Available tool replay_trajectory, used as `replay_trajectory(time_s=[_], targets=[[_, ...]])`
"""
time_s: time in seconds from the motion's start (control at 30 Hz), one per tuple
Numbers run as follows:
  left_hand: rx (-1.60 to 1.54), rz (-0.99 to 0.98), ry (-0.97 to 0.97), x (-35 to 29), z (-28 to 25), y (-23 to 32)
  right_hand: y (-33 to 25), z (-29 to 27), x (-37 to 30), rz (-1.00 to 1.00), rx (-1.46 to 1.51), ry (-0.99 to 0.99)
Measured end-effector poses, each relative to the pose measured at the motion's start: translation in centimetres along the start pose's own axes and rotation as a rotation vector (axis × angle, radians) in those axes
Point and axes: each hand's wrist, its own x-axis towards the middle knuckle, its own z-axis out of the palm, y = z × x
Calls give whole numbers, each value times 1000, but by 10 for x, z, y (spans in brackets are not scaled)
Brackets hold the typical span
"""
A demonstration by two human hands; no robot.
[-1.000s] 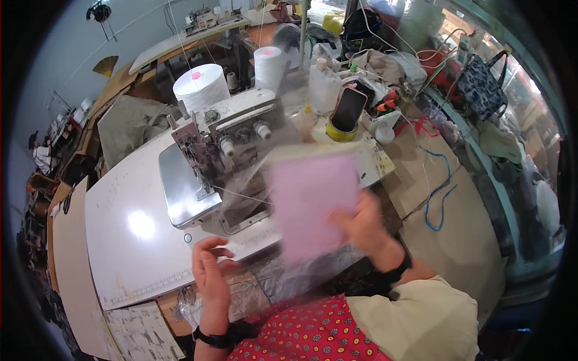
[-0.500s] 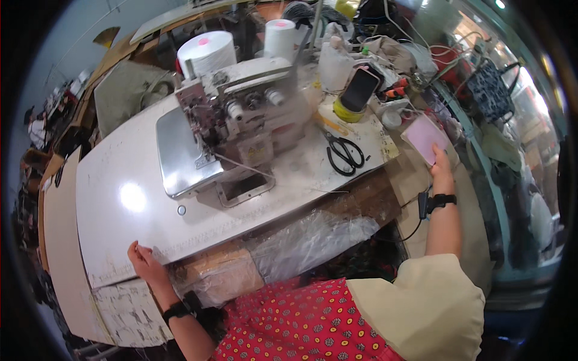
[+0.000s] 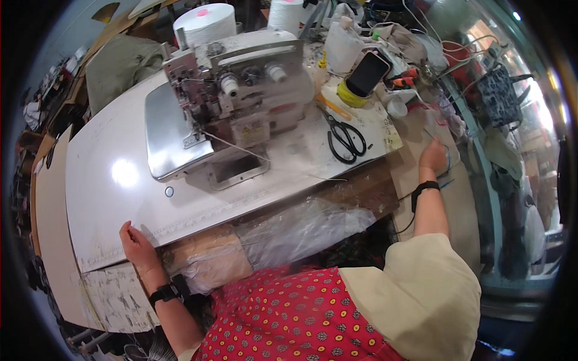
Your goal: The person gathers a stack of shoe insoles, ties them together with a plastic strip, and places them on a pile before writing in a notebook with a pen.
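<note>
My left hand rests at the front left edge of the white sewing table, its fingers loosely curled with nothing visible in them. Reaching out to the far right, my right hand is closed over the tan board surface. Thin dark and bluish strands show beside its fingers, but what it grips is too blurred to make out. A pale pinkish thing lies just beyond that hand. Between my hands stands an overlock sewing machine with a shiny metal plate; a pale thread runs from it across the table.
Black-handled scissors lie right of the machine, near a yellow cutter. A phone leans on a yellow tape roll. White thread cones stand behind. Clear plastic wrapping sits below the table's front edge.
The pink rectangular piece that my right hand held is no longer plainly in its grip, and that hand has turned and closed. My left hand stays at the table edge. The view has shifted slightly.
</note>
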Motion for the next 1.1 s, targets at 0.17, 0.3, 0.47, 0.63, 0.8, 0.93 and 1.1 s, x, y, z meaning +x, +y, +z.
replay_trajectory(time_s=[0.17, 0.3, 0.47, 0.63, 0.8, 0.93, 1.1], targets=[[37, 33, 33, 4, 6, 1, 28, 63, -40, -393, -248, -324], [18, -24, -47, 7, 8, 3, 36, 104, -18, -698, 341, -185], [4, 47, -6, 2, 4, -8, -10, 130, 39, -57, 466, -476], [56, 42, -14, 2, 6, -8, 22, 114, 9, -46, -44, -658], [63, 17, -68, 5, 13, -6, 90, 105, 0, 176, 84, -190], [44, 82, -28, 6, 4, -11, 118, 15, -36, 438, -221, -407], [17, 43, -84, 8, 9, -4, 210, 66, -36, 444, -135, -464]])
